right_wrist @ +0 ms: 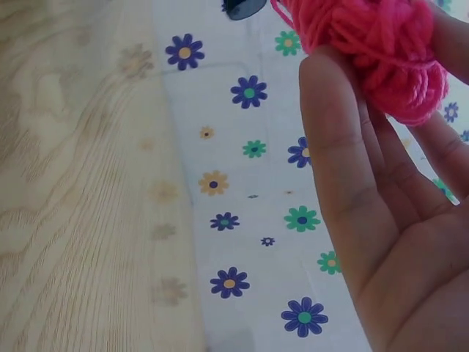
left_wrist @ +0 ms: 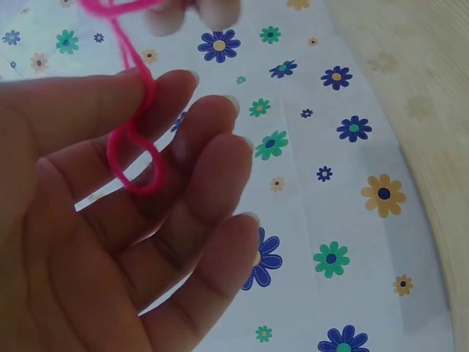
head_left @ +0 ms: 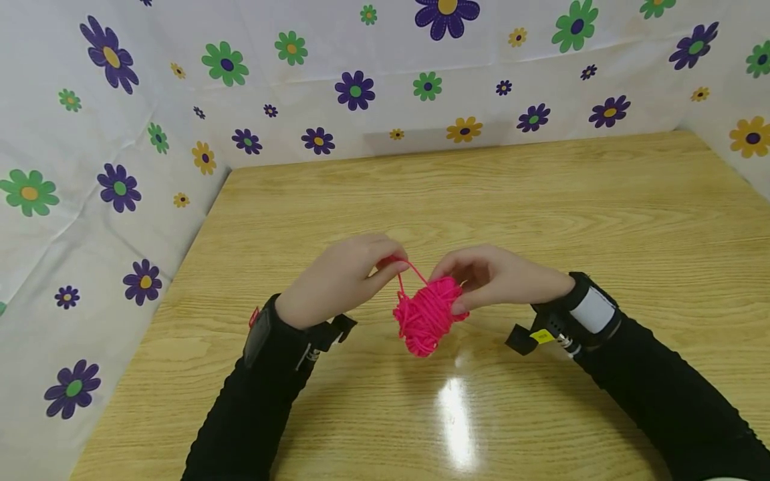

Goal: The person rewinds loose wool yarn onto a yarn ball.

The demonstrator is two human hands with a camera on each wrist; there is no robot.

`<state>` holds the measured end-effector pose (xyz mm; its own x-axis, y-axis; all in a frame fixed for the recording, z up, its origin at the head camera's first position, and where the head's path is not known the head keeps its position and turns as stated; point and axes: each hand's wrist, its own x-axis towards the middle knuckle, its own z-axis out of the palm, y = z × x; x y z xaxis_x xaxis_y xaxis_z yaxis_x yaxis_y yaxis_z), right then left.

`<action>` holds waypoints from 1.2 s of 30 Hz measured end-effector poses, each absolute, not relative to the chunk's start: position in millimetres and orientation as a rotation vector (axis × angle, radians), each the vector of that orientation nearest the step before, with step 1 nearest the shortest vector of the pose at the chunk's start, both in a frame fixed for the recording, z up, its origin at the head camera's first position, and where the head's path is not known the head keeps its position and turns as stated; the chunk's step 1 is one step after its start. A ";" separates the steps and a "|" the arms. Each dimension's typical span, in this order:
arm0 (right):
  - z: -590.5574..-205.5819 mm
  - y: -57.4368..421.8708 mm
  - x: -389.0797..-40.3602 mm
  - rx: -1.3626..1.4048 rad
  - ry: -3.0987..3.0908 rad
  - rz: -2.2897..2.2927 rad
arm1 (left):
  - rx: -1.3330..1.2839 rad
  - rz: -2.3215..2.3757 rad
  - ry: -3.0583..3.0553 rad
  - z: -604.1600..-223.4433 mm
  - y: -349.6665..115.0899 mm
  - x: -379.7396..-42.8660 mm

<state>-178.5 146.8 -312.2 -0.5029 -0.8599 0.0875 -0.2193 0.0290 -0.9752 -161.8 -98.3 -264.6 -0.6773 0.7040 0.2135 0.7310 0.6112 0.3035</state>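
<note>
A bright pink ball of yarn (head_left: 426, 319) is held up over the table by my right hand (head_left: 502, 275), thumb on its near side and fingers behind. My left hand (head_left: 355, 270), to the left of the ball, pinches a strand of the yarn between thumb and index finger. From that pinch two lengths of strand run down to the ball. In the left wrist view a small loop of yarn (left_wrist: 155, 176) hangs below the thumb, across the curled fingers. The right wrist view shows the wound yarn (right_wrist: 381, 51) between the thumb and fingers.
The wooden table (head_left: 481, 200) stretches out around both hands, with a bright glare spot near its front. A white cloth (head_left: 259, 100) printed with flowers stands along the back and left sides. Dark straps with small devices (head_left: 586, 310) sit on both wrists.
</note>
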 end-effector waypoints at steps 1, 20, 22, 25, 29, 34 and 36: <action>-312.1 147.9 -179.0 -1.106 1.730 -1.524 | -1.224 -0.574 -2.760 -265.3 -98.6 -163.4; -299.8 164.6 -183.0 -1.203 1.585 -1.669 | -1.181 -0.535 -2.828 -276.2 -100.6 -175.7; -298.9 165.4 -182.5 -1.203 1.567 -1.698 | -1.197 -0.526 -2.833 -278.1 -99.3 -176.4; -297.5 166.0 -181.6 -1.191 1.549 -1.760 | -1.221 -0.503 -2.840 -281.2 -96.2 -176.7; -296.5 166.0 -181.0 -1.181 1.493 -1.889 | -1.251 -0.482 -2.841 -284.9 -91.5 -176.0; -296.9 164.8 -180.3 -1.152 1.420 -2.107 | -1.286 -0.473 -2.828 -288.9 -87.6 -174.9; -296.7 164.4 -179.6 -1.116 1.406 -2.201 | -1.298 -0.469 -2.813 -290.2 -86.6 -174.5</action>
